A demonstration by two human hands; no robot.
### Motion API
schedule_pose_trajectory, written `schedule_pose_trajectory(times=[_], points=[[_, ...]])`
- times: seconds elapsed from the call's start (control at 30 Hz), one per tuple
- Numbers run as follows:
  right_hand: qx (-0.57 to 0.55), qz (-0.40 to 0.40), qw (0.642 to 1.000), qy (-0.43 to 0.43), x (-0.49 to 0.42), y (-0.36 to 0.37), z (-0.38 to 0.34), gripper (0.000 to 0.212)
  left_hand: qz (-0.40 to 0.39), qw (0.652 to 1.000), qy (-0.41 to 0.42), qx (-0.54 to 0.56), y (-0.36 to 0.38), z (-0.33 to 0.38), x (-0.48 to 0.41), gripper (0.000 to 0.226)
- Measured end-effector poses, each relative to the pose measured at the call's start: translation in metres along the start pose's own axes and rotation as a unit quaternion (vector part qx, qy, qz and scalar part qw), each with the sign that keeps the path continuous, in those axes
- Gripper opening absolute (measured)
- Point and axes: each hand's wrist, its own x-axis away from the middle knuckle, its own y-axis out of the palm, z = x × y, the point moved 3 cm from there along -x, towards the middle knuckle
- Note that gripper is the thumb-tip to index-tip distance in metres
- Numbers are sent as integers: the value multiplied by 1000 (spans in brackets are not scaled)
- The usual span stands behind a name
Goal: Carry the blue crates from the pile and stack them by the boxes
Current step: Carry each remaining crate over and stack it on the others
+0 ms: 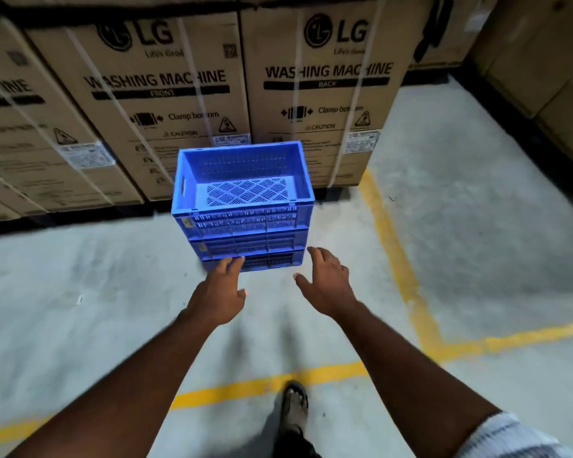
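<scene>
a stack of blue perforated plastic crates (pixel 244 206) stands on the grey concrete floor (pixel 80 276) just before tall brown cardboard boxes (pixel 321 94) printed "lg", "washing machine", "front", "back" and "clamp bottom", while the empty left hand (pixel 220 297) and right hand (pixel 328 285) hover beside its base, fingers spread apart.

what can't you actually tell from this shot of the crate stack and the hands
- Crate stack, head view: the lower crates' insides are hidden by the top crate nested over them.
- Left hand: its fingers overlap the stack's base, but whether they touch it is unclear.
- Right hand: motion-blurred; appears clear of the stack.
- Washing machine boxes: small label print unreadable; tops cut off by the upper edge.
- The pile: not in view.
</scene>
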Motion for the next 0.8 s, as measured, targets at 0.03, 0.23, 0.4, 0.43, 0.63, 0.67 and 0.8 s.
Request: schedule_pose_trajectory(times=[0.03, 0.23, 0.4, 0.43, 0.63, 0.67, 0.8], points=[[-9, -3, 1000, 11, 23, -4, -4, 62, -6, 1000, 5, 3, 1, 6, 20, 73], [13, 7, 997, 79, 196, -20, 9, 67, -32, 996, 73, 29, 18, 39, 161, 71], [-1, 13, 988, 154, 329, -24, 47, 66, -65, 989, 125, 48, 50, 75, 256, 67], [-8, 19, 985, 174, 354, -25, 55, 66, -78, 987, 137, 44, 59, 85, 272, 68], [-53, 81, 956, 276, 493, -41, 112, 63, -149, 958, 246, -8, 120, 180, 356, 69], [-61, 92, 949, 297, 518, -44, 125, 63, -155, 951, 268, -16, 130, 200, 370, 69], [-93, 129, 915, 371, 621, -52, 182, 63, -195, 916, 346, -60, 181, 273, 430, 70]])
